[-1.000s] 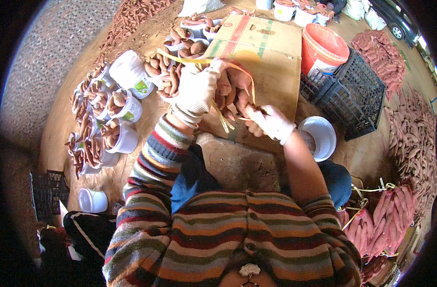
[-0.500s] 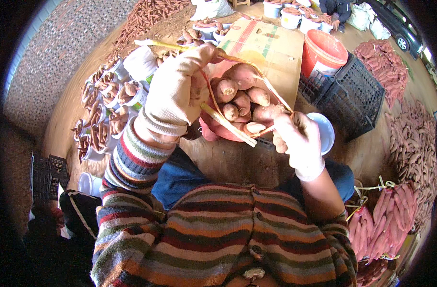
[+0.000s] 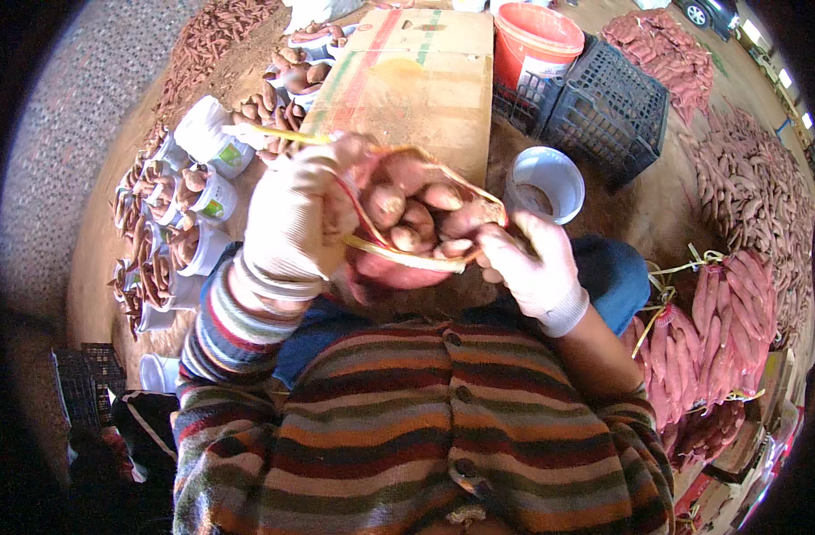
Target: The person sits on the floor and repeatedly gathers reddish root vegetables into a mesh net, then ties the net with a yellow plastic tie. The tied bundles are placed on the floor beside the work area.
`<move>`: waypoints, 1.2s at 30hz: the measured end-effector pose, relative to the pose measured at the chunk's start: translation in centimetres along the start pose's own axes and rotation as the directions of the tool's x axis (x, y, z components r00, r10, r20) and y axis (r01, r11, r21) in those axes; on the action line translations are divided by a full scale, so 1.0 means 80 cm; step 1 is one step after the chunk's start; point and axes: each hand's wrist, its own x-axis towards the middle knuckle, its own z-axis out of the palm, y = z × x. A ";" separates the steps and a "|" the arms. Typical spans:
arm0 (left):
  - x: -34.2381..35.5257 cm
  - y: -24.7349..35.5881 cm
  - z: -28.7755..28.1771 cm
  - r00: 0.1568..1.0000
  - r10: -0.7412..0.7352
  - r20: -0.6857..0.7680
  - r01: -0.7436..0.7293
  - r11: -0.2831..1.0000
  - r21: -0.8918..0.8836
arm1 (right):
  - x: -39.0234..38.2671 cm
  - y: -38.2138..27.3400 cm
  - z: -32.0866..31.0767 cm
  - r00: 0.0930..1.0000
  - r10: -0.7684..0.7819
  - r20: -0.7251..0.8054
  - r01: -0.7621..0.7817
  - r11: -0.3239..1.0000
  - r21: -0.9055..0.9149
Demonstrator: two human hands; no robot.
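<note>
A red mesh bag (image 3: 394,270) hangs between my gloved hands, its mouth spread wide, with several sweet potatoes (image 3: 418,218) heaped inside. My left hand (image 3: 293,218), in a white glove, is closed on the left side of the bag's rim. Out of that fist a yellow drawstring (image 3: 314,138) sticks up to the left. On the opposite side, the fingers of my gloved right hand (image 3: 541,269) pinch the rim and its cord. The bag's lower part is partly hidden and slightly blurred.
A flat cardboard sheet (image 3: 407,98) lies ahead. To its right stand a red bucket (image 3: 537,36), a black crate (image 3: 604,111) and a white bucket (image 3: 568,183). Filled buckets (image 3: 209,192) line the left. Full mesh bags (image 3: 724,330) and a sweet potato pile (image 3: 755,196) lie right.
The view has shifted, so the surroundings sit farther left and higher. Both hands and the bag are nearer my body, with the bag's mouth narrower from front to back. Both hands keep their hold.
</note>
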 end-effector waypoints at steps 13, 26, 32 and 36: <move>0.007 -0.160 0.008 0.886 -0.452 -0.102 0.441 0.890 -0.114 | 0.027 0.149 0.011 0.922 -0.378 -0.085 0.264 0.773 -0.577; 0.004 -0.281 -0.016 0.934 -0.350 -0.075 0.340 0.932 -0.124 | 0.061 0.186 0.044 0.996 0.065 -0.062 -0.089 0.707 -0.702; 0.025 -0.230 -0.003 0.830 -0.557 0.008 0.550 0.817 -0.170 | 0.069 0.171 0.053 0.967 0.223 -0.122 -0.253 0.803 -0.540; 0.029 -0.198 0.001 0.899 -0.400 0.182 0.439 0.823 -0.361 | 0.063 0.140 0.037 0.974 0.116 -0.197 -0.199 0.852 -0.484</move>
